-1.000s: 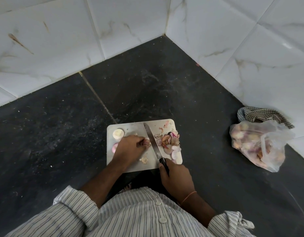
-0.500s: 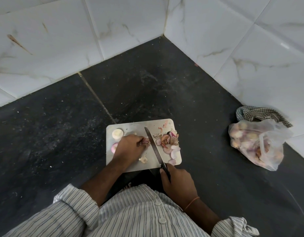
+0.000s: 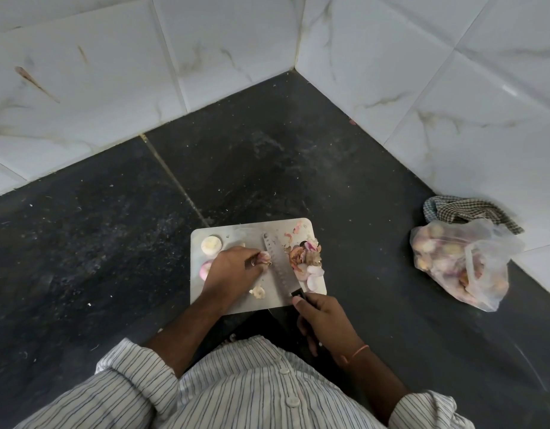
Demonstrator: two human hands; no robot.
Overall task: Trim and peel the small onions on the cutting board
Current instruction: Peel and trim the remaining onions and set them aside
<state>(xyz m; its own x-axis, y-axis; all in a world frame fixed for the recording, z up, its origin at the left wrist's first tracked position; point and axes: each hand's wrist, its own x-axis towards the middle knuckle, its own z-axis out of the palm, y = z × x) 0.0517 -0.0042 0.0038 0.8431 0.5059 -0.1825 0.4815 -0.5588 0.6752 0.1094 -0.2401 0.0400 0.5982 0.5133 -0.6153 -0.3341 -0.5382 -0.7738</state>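
Roughly midway: peeled onions (image 3: 211,244) sit at board (image 3: 236,301) far-left, skins (image 3: 304,258) piled right. L hand (image 3: 233,270) fingers pinch an unpeeled onion (image 3: 264,257), prob. mid-trim; R hand (image 3: 324,320) grips knife (image 3: 278,267). Bag (image 3: 459,261) w/ more waits.

no readable text, labels or numbers

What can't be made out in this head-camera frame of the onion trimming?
- Onion under the left hand: the fingertips hide most of it, so the knife cut point is unclear.
- Knife handle: buried in the right hand.
- Pale piece on the cutting board: half behind the left hand.
- Plastic bag: contents blurred by the film, count unknowable.
- Checked cloth: partly behind the bag.
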